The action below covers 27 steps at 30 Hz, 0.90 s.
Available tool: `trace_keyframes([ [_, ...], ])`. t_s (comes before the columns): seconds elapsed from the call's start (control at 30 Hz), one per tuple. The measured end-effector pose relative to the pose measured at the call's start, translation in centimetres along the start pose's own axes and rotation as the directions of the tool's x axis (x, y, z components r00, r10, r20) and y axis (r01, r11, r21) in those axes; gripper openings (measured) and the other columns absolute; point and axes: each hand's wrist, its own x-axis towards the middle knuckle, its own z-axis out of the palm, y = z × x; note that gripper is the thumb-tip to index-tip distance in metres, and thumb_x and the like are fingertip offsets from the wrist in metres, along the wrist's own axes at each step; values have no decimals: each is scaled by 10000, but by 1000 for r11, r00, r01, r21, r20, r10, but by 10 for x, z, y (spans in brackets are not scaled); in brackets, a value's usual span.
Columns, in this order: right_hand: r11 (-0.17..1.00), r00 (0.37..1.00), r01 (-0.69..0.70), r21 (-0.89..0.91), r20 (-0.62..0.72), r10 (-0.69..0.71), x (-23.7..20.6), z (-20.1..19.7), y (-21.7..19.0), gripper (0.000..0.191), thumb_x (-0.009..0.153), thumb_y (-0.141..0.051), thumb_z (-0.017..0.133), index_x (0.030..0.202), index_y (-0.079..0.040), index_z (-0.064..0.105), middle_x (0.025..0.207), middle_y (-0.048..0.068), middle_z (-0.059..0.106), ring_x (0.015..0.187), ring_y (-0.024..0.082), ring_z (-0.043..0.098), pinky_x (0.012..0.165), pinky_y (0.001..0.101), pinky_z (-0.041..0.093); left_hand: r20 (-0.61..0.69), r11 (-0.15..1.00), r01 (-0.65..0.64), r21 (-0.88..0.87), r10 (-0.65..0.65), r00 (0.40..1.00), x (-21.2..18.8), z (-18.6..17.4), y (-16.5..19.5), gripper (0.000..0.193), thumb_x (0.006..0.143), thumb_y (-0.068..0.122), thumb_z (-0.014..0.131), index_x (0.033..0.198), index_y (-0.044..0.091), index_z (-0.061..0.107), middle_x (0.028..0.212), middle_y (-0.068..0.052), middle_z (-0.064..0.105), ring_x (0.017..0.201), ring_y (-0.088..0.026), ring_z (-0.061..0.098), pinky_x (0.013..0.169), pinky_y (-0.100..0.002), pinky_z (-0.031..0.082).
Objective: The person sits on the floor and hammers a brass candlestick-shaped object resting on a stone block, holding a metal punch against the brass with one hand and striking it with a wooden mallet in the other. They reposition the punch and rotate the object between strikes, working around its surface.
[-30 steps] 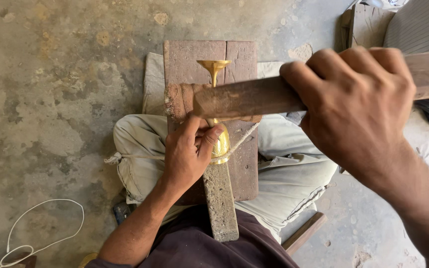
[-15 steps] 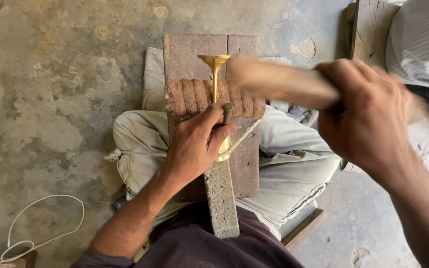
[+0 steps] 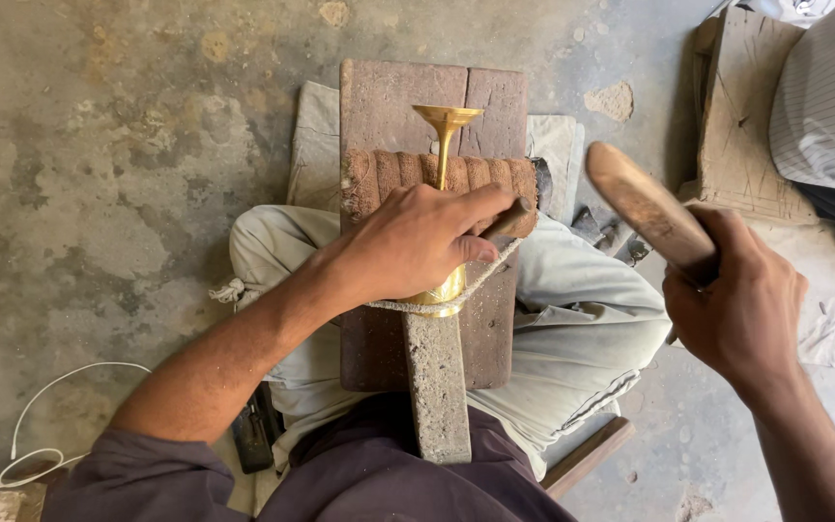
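Brass under my left hand, wood in my right.

My left hand (image 3: 417,242) is closed over a shiny brass goblet-shaped piece (image 3: 446,126), fingers also pinching a short dark punch (image 3: 509,220) against it. The goblet lies across a ribbed wooden block (image 3: 388,174) on a brown wooden board (image 3: 379,97) on my lap, a thin cord (image 3: 480,280) looped over its bowl. My right hand (image 3: 736,309) grips a worn wooden mallet (image 3: 645,208), raised well apart from the work, right of the board.
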Motion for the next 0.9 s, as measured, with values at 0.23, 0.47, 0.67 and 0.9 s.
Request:
trace_keyframes([
  [0.23,630,988,-156,761,116,105,-4,3,-8,488,770,3,713,1237,-21,576,998,98,719,966,196,721,899,367,595,206,991,129,38,-134,969,14,-6,3,282,978,223,646,1193,91,518,747,-95,712,699,-251,760,588,-463,561],
  [0.47,935,1000,1,355,22,-9,2,20,-9,377,838,12,708,1202,-3,613,1030,134,750,886,249,733,787,382,607,179,998,37,54,-46,983,13,-8,5,306,956,252,686,1197,108,566,676,-79,708,642,-178,722,623,-422,543],
  [0.67,946,999,-31,323,19,27,-1,24,-5,366,830,-45,719,1182,-30,618,1014,136,753,854,254,731,755,393,601,340,977,193,89,-212,916,18,-1,4,393,952,209,628,1328,171,522,751,-45,700,641,-163,731,553,-388,593],
  [0.9,990,999,52,128,1,-53,5,21,-7,366,812,-27,709,1172,-32,642,1032,141,756,835,267,734,721,426,606,162,997,70,-30,-64,985,8,-6,1,310,959,191,668,1249,136,571,857,-83,764,787,-226,772,648,-453,581],
])
